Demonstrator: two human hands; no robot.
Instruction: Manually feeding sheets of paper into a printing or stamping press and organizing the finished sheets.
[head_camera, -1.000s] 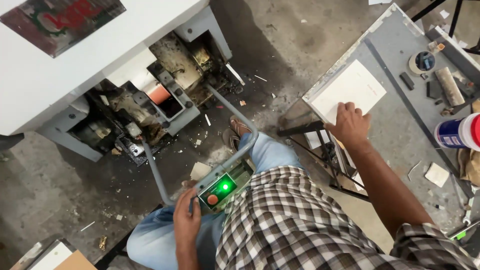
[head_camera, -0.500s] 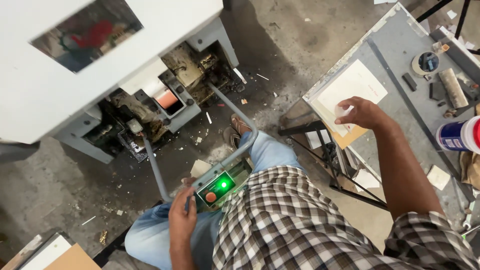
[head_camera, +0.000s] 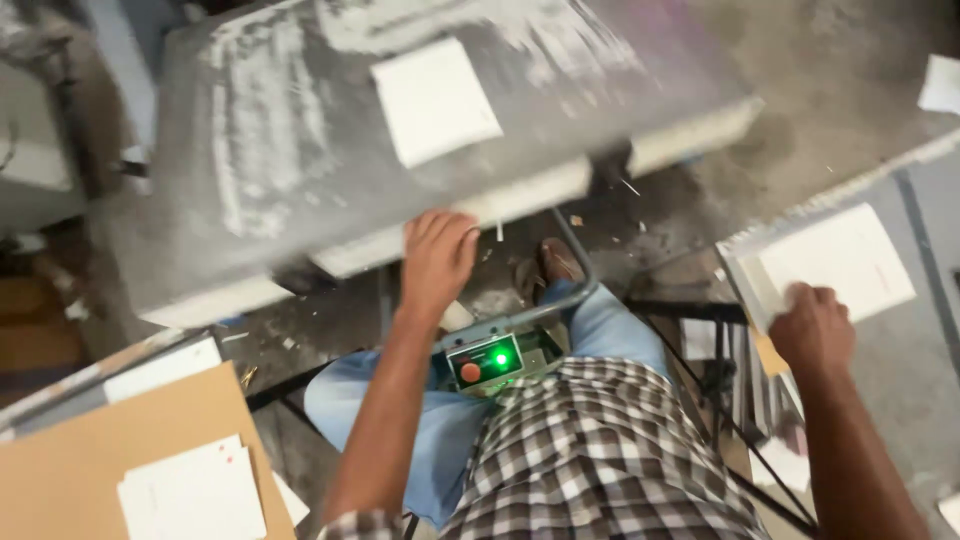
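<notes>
A second ago my left hand (head_camera: 437, 262) was down on my lap beside the small grey control box with the red button and the green light (head_camera: 487, 361); now it is lifted and stretched forward to the front edge of the big grey, dusty machine plate (head_camera: 300, 170), fingers loosely spread and a little bent, holding nothing that I can see. The view has also changed a lot; before I looked at the open inner parts of the machine, now the plate fills the upper part, and one white square sheet (head_camera: 434, 98) lies flat on it, well apart from my fingers. My right hand (head_camera: 810, 328) stays at the right side, on the near corner of the white paper stack on the grey side table (head_camera: 838, 263); it is half curled, and I cannot tell if it pinches a sheet. I judge that I have turned from the box to the plate, while the next sheet waits under my right hand; the green light is on.
</notes>
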